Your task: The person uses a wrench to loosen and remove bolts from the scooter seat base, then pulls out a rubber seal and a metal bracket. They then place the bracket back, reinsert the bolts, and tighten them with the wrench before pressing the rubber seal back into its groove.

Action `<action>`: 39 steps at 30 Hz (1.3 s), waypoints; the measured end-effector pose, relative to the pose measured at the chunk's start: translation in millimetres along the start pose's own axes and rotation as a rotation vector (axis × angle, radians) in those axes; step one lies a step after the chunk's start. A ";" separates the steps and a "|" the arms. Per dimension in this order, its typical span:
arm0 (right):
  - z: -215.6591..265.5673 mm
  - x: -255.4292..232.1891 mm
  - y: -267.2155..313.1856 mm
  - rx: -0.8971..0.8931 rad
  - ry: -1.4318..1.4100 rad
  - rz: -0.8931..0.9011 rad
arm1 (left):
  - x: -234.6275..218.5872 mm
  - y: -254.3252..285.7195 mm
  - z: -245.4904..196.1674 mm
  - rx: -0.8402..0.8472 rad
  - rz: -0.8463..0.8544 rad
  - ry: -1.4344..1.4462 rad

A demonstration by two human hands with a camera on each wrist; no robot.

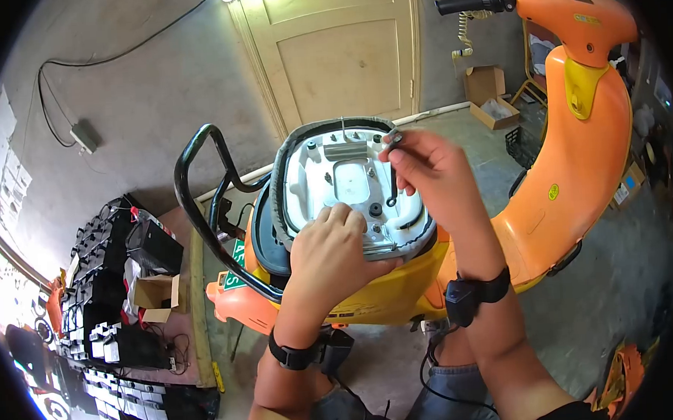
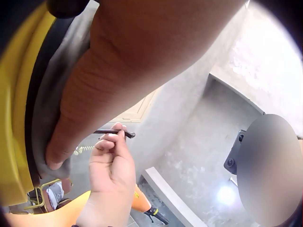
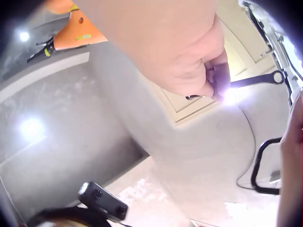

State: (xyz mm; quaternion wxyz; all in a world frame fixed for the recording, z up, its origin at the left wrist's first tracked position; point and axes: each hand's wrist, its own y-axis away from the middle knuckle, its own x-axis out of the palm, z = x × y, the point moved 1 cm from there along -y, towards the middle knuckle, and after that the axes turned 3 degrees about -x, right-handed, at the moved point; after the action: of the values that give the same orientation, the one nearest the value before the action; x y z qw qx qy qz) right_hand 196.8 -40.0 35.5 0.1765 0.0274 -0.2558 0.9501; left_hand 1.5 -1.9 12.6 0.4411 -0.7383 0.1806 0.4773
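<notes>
An upturned scooter seat point(image 1: 350, 180) shows its white plastic underside, with black rubber feet, small fittings and a dark cover edge around it. My left hand point(image 1: 328, 245) grips its near edge, fingers bent over the white side and thumb along the rim. Above the seat's right side, my right hand point(image 1: 433, 167) pinches a dark combination wrench point(image 1: 393, 180) between thumb and fingers near its top end. The ring end of the wrench point(image 3: 276, 77) points down over the seat's underside, close to a rubber foot point(image 1: 375, 209). Part of the wrench is hidden behind my fingers.
Around the seat stands the orange and yellow scooter point(image 1: 535, 222), with a black grab rail point(image 1: 199, 209) on the left. Many black batteries point(image 1: 99, 260) and an open carton point(image 1: 158, 297) are at the left. Another open box point(image 1: 490, 99) sits by the wall near the door point(image 1: 344, 57).
</notes>
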 end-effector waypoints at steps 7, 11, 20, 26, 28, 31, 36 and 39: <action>-11.6 16.3 1.9 0.083 0.085 0.099 | 2.0 0.4 2.4 0.020 -0.037 0.026; -10.2 22.3 1.9 0.158 0.111 0.121 | 1.3 0.7 1.6 0.002 -0.013 0.010; -33.7 28.3 -3.1 0.121 0.126 0.125 | 1.3 0.2 0.5 0.053 -0.054 0.000; -34.6 23.0 -6.7 0.140 0.106 0.207 | 1.6 2.5 1.1 0.089 -0.057 0.001; -34.6 23.2 -6.1 0.165 0.073 0.223 | 0.9 3.1 0.6 0.088 -0.039 -0.014; -37.6 22.9 -6.2 0.149 0.067 0.245 | 0.2 3.2 0.2 0.088 -0.014 -0.033; -34.1 24.3 -7.3 0.224 0.022 0.254 | -0.1 2.2 -1.0 0.089 -0.009 -0.018; -35.6 26.5 -7.4 0.157 0.130 0.322 | 0.7 1.8 -0.3 0.065 0.003 -0.012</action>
State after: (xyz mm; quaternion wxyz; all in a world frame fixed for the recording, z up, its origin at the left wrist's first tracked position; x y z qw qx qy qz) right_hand 176.0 -7.9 11.9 0.0359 -0.0618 -0.1702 0.9828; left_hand 0.7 -3.1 11.2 0.4651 -0.7203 0.1946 0.4764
